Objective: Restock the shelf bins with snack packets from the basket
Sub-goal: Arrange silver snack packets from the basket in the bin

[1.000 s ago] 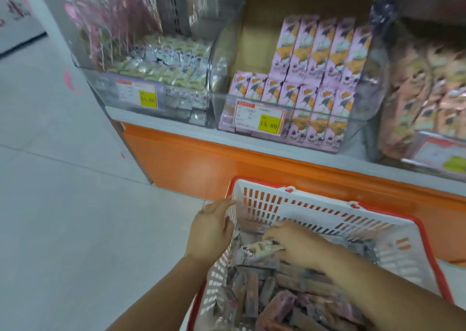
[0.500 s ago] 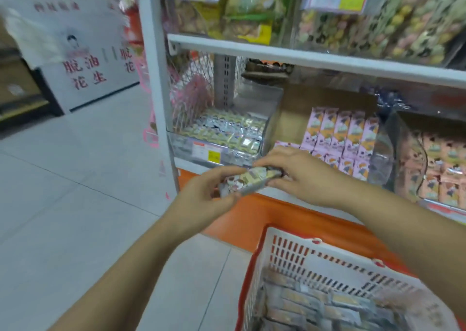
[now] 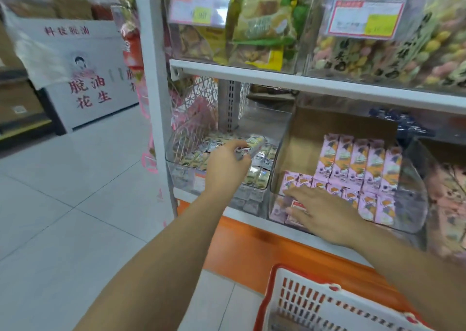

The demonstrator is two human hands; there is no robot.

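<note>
Clear plastic bin (image 3: 180, 176) on the lower shelf, left end, part-filled with small silver-and-yellow packets (image 3: 259, 177) lying in rows. Left hand (image 3: 225, 165) reaches over its front wall, fingers curled and pinching one snack packet (image 3: 253, 142) by its near end. The packet is above the rows in the bin; contact with them can't be told. Its long axis runs diagonally from lower left at the fingers to upper right, free end pointing toward the back right of the bin, slightly tilted up. Right hand (image 3: 327, 216) is flat against the front of the next bin (image 3: 413, 204) to the right, fingers straight and spread, gripping nothing, fingertips near a red-and-white price label (image 3: 297, 208). That bin holds pink boxes (image 3: 358, 159) standing upright in rows, tall ones behind, short ones in front. White basket (image 3: 310, 303) with a red rim sits at bottom right, below the right forearm, its contents mostly out of frame. Orange base panel (image 3: 247, 250) runs under the shelf. Upper shelf (image 3: 302, 81) carries bins of bagged snacks, blurred. Pale tiled floor (image 3: 63, 217) on the left.
</note>
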